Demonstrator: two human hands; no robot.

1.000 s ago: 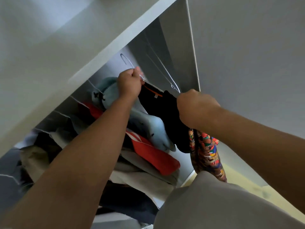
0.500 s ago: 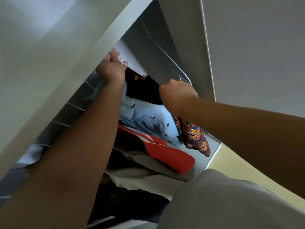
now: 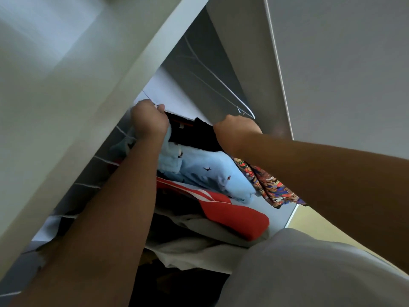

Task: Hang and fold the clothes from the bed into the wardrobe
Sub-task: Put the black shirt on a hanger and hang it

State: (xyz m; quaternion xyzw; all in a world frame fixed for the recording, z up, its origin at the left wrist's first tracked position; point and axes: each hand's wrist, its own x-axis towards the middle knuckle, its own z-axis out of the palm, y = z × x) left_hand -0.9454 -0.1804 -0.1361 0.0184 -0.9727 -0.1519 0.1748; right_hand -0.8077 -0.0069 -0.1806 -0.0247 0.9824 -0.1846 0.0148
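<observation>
Left hand (image 3: 150,122): curled, pinching the thin hook of a wire hanger (image 3: 147,98) near the wardrobe (image 3: 132,74) top edge.
Right hand (image 3: 238,132): fisted on the far shoulder of the black garment (image 3: 190,135); fingertips hidden.
Black garment: inside the wardrobe, stretched between both hands, orange trim at the collar.
Underneath: light blue garment (image 3: 205,171) with small birds, then red garment (image 3: 230,213) with white stripes.
Patterned cloth (image 3: 269,187): hanging just below the right wrist.
Empty hanger (image 3: 223,84): against the side panel, above the right hand.
</observation>
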